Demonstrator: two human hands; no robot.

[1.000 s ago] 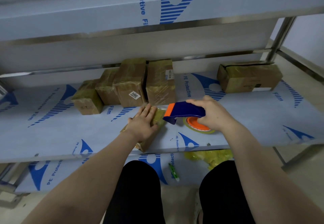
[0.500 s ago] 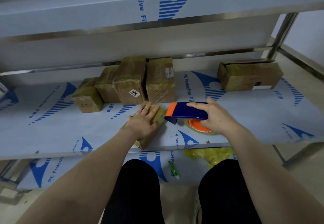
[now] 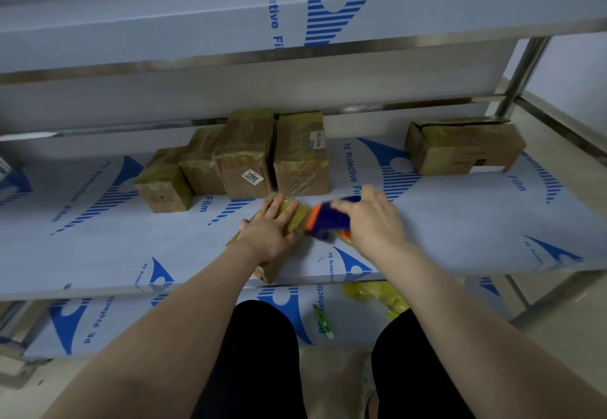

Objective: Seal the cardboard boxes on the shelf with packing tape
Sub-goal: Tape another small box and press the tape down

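Observation:
A small cardboard box point(image 3: 274, 267) wrapped in yellowish tape lies near the shelf's front edge. My left hand point(image 3: 271, 230) presses flat on its top, fingers straight. My right hand point(image 3: 372, 221) grips a blue tape dispenser point(image 3: 326, 218) with an orange tip, blurred with motion, its tip touching the box's right end. Several taped boxes point(image 3: 246, 156) stand in a row at the back of the shelf point(image 3: 98, 248), and one more box point(image 3: 463, 147) lies at the back right.
The shelf is covered in blue-printed protective film. An upper shelf point(image 3: 197, 31) overhangs. Below, crumpled yellow tape point(image 3: 377, 294) and a green pen-like tool point(image 3: 323, 321) lie on the lower shelf. A steel post point(image 3: 522, 67) stands at the right.
My right hand has moved the dispenser left toward the box, so its orange tip now meets the box's right end. My left hand stays pressed on the box.

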